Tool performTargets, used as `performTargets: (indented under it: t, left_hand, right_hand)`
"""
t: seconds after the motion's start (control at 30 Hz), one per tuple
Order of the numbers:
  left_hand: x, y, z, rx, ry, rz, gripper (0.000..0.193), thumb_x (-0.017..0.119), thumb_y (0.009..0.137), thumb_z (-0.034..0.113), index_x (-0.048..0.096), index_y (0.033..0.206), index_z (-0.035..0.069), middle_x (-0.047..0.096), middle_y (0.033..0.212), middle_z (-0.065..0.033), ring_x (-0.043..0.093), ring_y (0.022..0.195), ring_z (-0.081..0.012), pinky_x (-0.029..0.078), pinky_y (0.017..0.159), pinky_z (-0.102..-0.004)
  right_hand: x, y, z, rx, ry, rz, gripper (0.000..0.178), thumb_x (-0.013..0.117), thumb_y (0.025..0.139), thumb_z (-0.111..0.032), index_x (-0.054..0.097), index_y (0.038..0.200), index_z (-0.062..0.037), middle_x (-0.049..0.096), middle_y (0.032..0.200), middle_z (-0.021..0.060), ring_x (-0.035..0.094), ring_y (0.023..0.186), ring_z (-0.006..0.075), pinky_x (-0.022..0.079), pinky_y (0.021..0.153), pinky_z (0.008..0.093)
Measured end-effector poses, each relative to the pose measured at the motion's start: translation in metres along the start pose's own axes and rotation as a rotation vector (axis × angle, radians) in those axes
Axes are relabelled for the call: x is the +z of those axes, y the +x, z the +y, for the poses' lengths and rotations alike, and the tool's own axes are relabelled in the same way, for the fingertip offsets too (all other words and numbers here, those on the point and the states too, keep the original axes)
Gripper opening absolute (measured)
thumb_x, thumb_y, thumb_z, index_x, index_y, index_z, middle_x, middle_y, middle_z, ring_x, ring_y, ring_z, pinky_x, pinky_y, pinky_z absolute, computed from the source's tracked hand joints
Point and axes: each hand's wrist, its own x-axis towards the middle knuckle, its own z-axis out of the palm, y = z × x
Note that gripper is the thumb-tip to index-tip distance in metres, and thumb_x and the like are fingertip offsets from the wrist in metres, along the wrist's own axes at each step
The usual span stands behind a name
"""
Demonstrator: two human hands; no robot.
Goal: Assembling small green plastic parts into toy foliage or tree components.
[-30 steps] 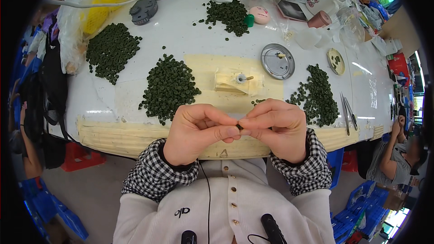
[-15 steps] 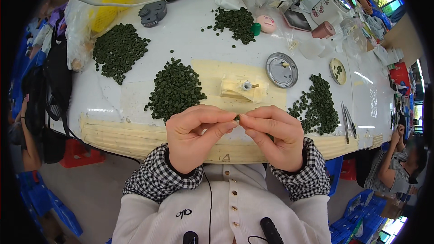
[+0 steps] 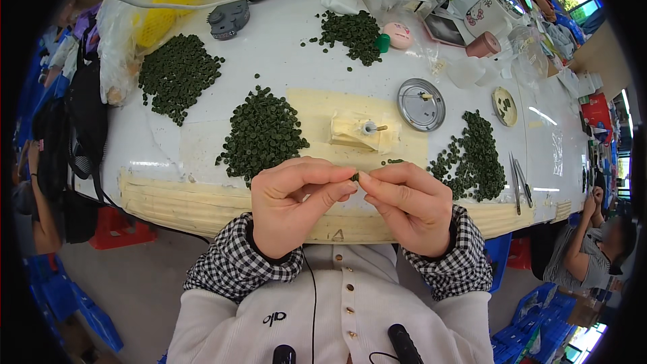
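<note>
My left hand (image 3: 296,201) and my right hand (image 3: 412,203) meet over the near edge of the table, both closed in a pinch. Between their fingertips sits one small dark green round piece (image 3: 354,177), mostly covered by the fingers. Beyond my left hand lies a heap of similar green pieces (image 3: 263,131). Right of my right hand spreads another heap (image 3: 475,155). Several green pieces (image 3: 392,161) lie just past my right fingers. A tape-wrapped block (image 3: 350,136) with a metal pin (image 3: 381,128) stands ahead of both hands.
Two more green heaps lie farther back, one at left (image 3: 176,77) and one at centre (image 3: 352,35). A round metal lid (image 3: 421,116), a small yellowish dish (image 3: 504,106) and tweezers (image 3: 516,185) are at right. A grey device (image 3: 228,21) and plastic bags (image 3: 121,47) occupy the far left.
My right fingers have shifted slightly, and several green pieces behind them now show. Both hands still pinch the small piece at nearly the same place.
</note>
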Motion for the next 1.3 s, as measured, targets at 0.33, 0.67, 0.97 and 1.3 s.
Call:
performTargets:
  t: [0.33, 0.67, 0.97, 1.3]
  left_hand:
    - [0.004, -0.001, 0.005, -0.116, -0.179, 0.050, 0.019, 0.067, 0.084, -0.012, 0.069, 0.102, -0.006, 0.069, 0.097, -0.0132, 0.067, 0.089, -0.0161, 0.055, 0.079, -0.0254]
    - [-0.002, 0.000, -0.001, 0.032, 0.085, 0.026, 0.020, 0.072, 0.079, -0.009, 0.072, 0.098, -0.001, 0.071, 0.092, -0.0105, 0.066, 0.081, -0.0147, 0.051, 0.070, -0.0244]
    - [-0.002, 0.001, 0.005, 0.157, 0.318, 0.010, 0.019, 0.073, 0.081, -0.005, 0.073, 0.098, 0.002, 0.072, 0.088, -0.0117, 0.069, 0.079, -0.0185, 0.053, 0.068, -0.0264]
    - [-0.004, 0.001, 0.005, 0.132, 0.285, -0.016, 0.019, 0.072, 0.081, -0.005, 0.073, 0.099, 0.001, 0.072, 0.088, -0.0121, 0.069, 0.078, -0.0190, 0.053, 0.069, -0.0265]
  right_hand:
    - [0.000, -0.001, 0.001, -0.020, 0.015, 0.000, 0.038, 0.069, 0.080, 0.009, 0.070, 0.116, -0.0036, 0.067, 0.097, 0.0110, 0.066, 0.079, 0.0199, 0.053, 0.068, 0.0268]
    - [0.000, 0.000, 0.001, -0.050, 0.007, -0.002, 0.039, 0.070, 0.078, 0.009, 0.070, 0.115, -0.0036, 0.067, 0.097, 0.0107, 0.065, 0.077, 0.0204, 0.053, 0.066, 0.0277]
    - [0.000, -0.001, 0.007, -0.133, -0.016, -0.019, 0.039, 0.068, 0.077, 0.010, 0.070, 0.114, -0.0017, 0.067, 0.099, 0.0121, 0.065, 0.077, 0.0227, 0.053, 0.066, 0.0295]
    - [-0.001, 0.001, 0.010, -0.210, -0.053, -0.042, 0.037, 0.066, 0.076, 0.008, 0.069, 0.112, 0.0032, 0.067, 0.102, 0.0153, 0.066, 0.081, 0.0251, 0.053, 0.068, 0.0309]
